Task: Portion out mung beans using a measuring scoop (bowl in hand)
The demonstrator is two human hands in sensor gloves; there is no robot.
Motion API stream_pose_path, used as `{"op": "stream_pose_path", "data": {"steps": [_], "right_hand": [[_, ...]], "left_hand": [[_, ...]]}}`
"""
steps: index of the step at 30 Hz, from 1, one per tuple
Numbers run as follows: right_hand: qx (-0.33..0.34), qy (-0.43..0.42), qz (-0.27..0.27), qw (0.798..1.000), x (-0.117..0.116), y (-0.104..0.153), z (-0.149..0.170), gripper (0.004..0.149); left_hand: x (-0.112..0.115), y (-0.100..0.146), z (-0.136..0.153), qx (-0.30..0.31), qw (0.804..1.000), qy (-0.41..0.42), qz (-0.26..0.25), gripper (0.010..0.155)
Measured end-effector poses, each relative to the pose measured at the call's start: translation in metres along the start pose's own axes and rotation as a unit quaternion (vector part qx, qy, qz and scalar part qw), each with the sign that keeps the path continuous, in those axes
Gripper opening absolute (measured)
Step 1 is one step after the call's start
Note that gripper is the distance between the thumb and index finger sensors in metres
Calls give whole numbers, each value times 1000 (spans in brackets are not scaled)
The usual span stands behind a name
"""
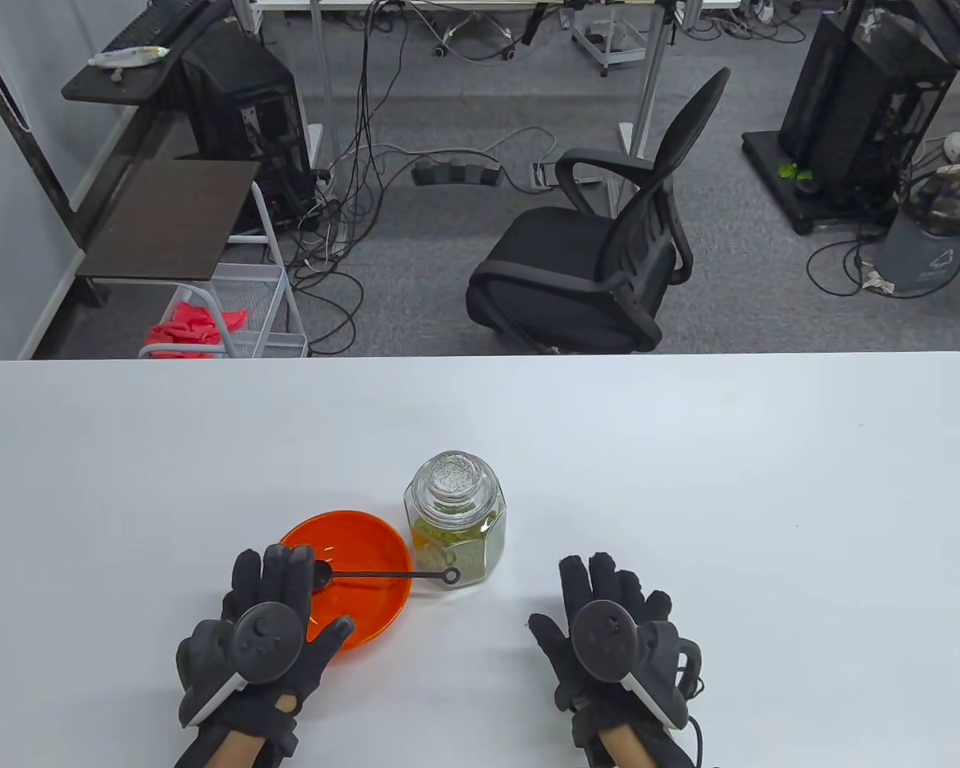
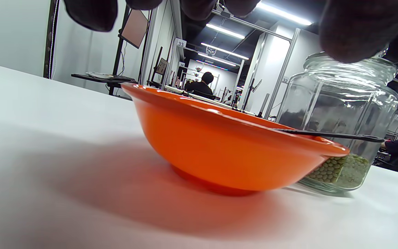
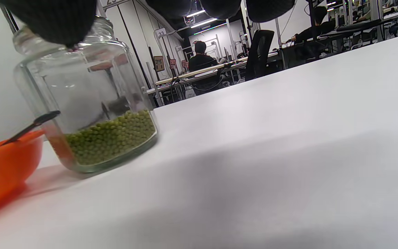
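In the table view a white table point(image 1: 688, 448) fills the lower half of the frame, and the task's things sit together just left of centre near the bottom edge. An orange bowl point(image 1: 368, 552) stands on the table, and a black measuring scoop point(image 1: 384, 574) lies across it: its cup end rests inside the bowl at the left, and its thin handle runs right over the rim, the ring end stopping in front of the glass jar point(image 1: 456, 520). The jar stands upright just beside the bowl, on its right, with a glass lid on top and a low layer of green mung beans point(image 3: 112, 138) at the bottom, plain in the right wrist view. The left hand point(image 1: 260, 640) comes in at the lower left of the frame, its fingers spread wide over the near left rim of the bowl; whether the fingertips touch the rim cannot be told, and it grips nothing. The right hand point(image 1: 616, 632) lies at the lower right of centre, well apart from the jar, fingers spread flat and holding nothing. Beyond the far edge of the table, in the upper middle of the frame, stands a black office chair point(image 1: 600, 256) on grey carpet.
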State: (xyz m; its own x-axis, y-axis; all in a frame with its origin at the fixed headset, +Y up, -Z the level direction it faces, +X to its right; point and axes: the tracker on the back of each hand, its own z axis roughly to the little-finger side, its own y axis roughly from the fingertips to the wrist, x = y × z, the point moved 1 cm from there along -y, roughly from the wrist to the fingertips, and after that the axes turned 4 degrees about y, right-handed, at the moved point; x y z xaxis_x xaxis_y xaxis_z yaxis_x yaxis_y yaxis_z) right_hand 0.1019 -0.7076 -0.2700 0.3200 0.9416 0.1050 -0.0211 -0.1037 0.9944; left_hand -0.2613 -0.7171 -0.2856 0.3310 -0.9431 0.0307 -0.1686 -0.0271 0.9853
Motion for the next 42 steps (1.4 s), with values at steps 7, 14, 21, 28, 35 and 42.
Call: {"op": "stream_pose_path", "data": {"steps": [7, 14, 21, 28, 35, 42], "right_hand": [[-12, -23, 1, 1000, 10, -9, -4, 77], [-29, -62, 20, 997, 32, -25, -10, 77], [-21, -66, 31, 997, 49, -44, -28, 77], [-5, -52, 49, 997, 61, -63, -53, 77], [11, -38, 65, 997, 69, -86, -85, 77], [3, -48, 39, 998, 57, -111, -110, 78]], "left_hand": [[0, 0, 0, -1, 1000, 5, 0, 92], [-2, 0, 3, -6, 1000, 11, 0, 92], [-3, 0, 4, -9, 1000, 17, 1, 92], [-6, 1, 8, -15, 999, 28, -3, 92], [-8, 1, 10, -23, 999, 30, -4, 92], [-8, 0, 13, -29, 999, 37, 1, 92]]}}
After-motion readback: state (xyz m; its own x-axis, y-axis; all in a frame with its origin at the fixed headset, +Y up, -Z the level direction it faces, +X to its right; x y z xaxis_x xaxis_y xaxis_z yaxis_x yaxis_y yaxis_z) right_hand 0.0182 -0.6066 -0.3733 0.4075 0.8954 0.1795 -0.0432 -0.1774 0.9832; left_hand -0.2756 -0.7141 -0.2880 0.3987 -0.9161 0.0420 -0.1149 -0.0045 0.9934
